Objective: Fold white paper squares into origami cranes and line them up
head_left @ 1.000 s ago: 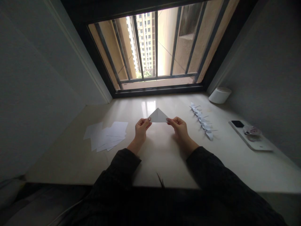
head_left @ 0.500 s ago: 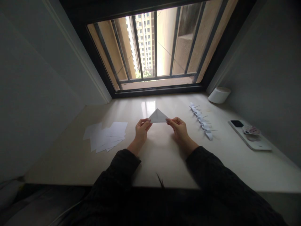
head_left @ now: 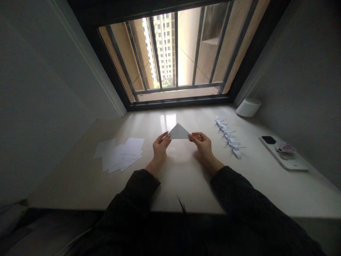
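A white sheet of paper folded into a triangle (head_left: 179,132) is held up between my hands, its point toward the window and its long edge toward me. My left hand (head_left: 160,147) pinches its left corner between thumb and fingers. At the right corner, the thumb and fingers of my right hand (head_left: 203,144) are closed on the same paper. To the left lies a loose pile of white paper sheets (head_left: 124,153). On the right, several small folded paper figures (head_left: 228,136) stand in a slanting row; they look like cranes.
A pale sill-like tabletop (head_left: 183,170) carries everything, its front edge close to my body. A phone (head_left: 283,154) with a round grip lies at the right, and a white rounded object (head_left: 248,107) stands in the back right corner. Behind is a barred window (head_left: 177,105).
Hardly anything differs. Both hands keep the folded paper in the same place, with only a slight shift of the fingers.
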### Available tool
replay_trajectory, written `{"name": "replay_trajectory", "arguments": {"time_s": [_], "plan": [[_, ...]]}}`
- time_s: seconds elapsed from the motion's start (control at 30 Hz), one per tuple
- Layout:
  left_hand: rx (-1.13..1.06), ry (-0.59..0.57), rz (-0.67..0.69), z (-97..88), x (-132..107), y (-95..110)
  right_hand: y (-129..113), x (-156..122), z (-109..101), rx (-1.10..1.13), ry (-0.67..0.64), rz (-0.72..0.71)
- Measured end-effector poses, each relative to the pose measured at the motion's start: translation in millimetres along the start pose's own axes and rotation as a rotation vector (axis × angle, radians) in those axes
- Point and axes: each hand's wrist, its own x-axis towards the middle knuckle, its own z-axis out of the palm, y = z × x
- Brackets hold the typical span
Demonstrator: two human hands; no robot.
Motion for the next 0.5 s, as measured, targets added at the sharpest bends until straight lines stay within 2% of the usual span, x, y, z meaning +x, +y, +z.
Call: {"name": "replay_trajectory", "arguments": {"time_s": [0.1, 0.17, 0.37, 0.5], "plan": [[0.049, 0.021, 0.024, -1.9, 1.2, -0.4, -2.6, -1.4, 0.6, -0.025, -0.014, -0.023], [0.133, -0.004, 0.062, -3.1, 1.3, 2.8, -5.5, -2.4, 0.4, -0.050, -0.031, -0.041], [0.388, -0.221, 0.251, -1.9, -2.2, 15.7, -13.3, -6.5, -1.4, -0.102, -0.152, -0.053], [0.431, -0.175, 0.282, -2.2, -2.3, 11.9, -13.9, -9.3, -0.7, -0.161, -0.224, -0.070]]}}
